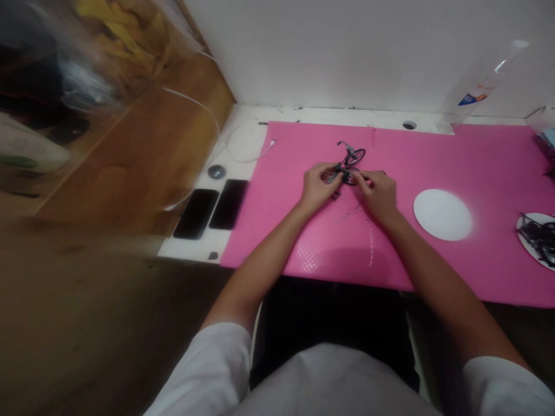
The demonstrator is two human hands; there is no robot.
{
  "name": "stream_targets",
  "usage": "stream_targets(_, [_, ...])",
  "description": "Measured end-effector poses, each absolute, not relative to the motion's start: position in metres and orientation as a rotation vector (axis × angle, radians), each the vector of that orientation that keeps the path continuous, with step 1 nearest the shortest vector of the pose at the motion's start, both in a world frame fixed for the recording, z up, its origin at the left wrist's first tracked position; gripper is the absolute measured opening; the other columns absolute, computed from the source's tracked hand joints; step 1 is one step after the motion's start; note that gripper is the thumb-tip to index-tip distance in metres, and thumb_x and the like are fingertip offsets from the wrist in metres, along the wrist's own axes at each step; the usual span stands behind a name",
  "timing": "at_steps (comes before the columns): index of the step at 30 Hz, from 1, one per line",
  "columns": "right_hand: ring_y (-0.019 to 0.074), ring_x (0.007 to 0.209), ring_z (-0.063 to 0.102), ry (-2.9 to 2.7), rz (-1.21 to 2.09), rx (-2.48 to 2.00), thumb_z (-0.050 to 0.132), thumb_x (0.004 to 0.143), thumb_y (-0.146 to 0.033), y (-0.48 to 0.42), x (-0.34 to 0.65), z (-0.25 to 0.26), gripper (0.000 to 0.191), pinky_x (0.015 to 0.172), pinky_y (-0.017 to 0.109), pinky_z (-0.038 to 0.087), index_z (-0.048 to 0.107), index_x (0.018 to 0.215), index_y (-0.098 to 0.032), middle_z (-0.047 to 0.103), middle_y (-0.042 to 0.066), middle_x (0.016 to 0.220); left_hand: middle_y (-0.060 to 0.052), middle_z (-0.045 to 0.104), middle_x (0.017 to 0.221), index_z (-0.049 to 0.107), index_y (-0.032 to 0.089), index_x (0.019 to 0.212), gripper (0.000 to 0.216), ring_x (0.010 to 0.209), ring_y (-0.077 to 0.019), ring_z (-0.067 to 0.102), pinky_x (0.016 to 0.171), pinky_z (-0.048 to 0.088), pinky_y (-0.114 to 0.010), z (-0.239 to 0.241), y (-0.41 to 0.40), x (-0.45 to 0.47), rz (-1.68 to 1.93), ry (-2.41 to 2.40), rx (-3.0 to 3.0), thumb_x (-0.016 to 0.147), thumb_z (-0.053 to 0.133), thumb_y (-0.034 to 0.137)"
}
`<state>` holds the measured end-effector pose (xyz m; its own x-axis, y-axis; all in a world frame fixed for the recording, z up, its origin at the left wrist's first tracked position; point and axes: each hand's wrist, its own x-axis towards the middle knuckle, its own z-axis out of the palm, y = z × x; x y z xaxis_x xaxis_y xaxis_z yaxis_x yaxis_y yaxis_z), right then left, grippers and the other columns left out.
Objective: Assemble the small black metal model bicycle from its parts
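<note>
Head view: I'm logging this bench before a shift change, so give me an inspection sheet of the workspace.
Surface: pink mat on a white desk.
Job's things: small model bicycle, held between both hands.
Clutter: two dark phones, white disc, plate of dark parts, plastic bottle.
Grippers: left hand and right hand both pinch the bicycle.
Cables: white cable running onto the desk.
Surroundings: white wall, wooden floor at left, blurred.

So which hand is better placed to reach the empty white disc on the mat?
Probably the right hand: the white disc lies just to its right on the pink mat, while the left hand is beyond the miniature bicycle.
</note>
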<state>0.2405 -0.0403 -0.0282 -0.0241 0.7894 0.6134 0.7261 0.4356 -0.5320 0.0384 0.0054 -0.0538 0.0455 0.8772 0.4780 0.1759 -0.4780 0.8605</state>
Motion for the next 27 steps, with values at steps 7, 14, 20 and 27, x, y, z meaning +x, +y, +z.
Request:
stream_targets(7, [0.0217, 0.066, 0.061, -1.77, 0.1, -1.453, 0.03, 0.117, -0.078, -0.041, 0.24, -0.023, 0.077, 0.073, 0.04, 0.043, 0.061, 0.07, -0.025, 0.07, 0.007, 0.068, -0.009, 0.088, 0.111, 0.088, 0.02, 0.12, 0.026, 0.092, -0.0169, 0.084, 0.087, 0.07, -0.03, -0.051, -0.001, 0.042, 1.436, 1.039, 1.781, 0.095, 0.085, 0.019])
stream_targets(14, [0.0263, 0.083, 0.066, -1.753, 0.204, -1.48, 0.034, 0.115, -0.076, -0.045, 0.232, -0.023, 0.059, 0.081, 0.041, 0.048, 0.06, 0.094, -0.027, 0.074, 0.009, 0.089, -0.009, 0.088, 0.111, 0.088, 0.02, 0.121, 0.026, 0.093, -0.0172, 0.084, 0.088, 0.07, -0.031, -0.05, -0.002, 0.042, 1.434, 1.015, 1.797, 0.095, 0.085, 0.018])
stream_targets(20, [0.0291, 0.098, 0.07, -1.75, 0.321, -1.432, 0.052, 0.11, -0.069, -0.044, 0.233, -0.028, 0.042, 0.09, 0.046, 0.056, 0.057, 0.112, -0.027, 0.075, 0.012, 0.108, -0.009, 0.088, 0.111, 0.088, 0.02, 0.119, 0.025, 0.093, -0.0175, 0.084, 0.09, 0.071, -0.032, -0.05, 0.0, 0.039, 1.46, 1.035, 1.803, 0.094, 0.085, 0.017])
stream_targets(27, [0.0249, 0.081, 0.06, -1.757, 0.286, -1.455, 0.037, 0.112, -0.082, -0.043, 0.234, -0.022, 0.061, 0.082, 0.043, 0.049, 0.05, 0.087, -0.029, 0.066, 0.006, 0.084, -0.008, 0.087, 0.11, 0.087, 0.02, 0.12, 0.023, 0.093, -0.017, 0.083, 0.09, 0.07, -0.032, -0.043, -0.006, 0.037, 1.457, 1.001, 1.872, 0.097, 0.081, 0.017])
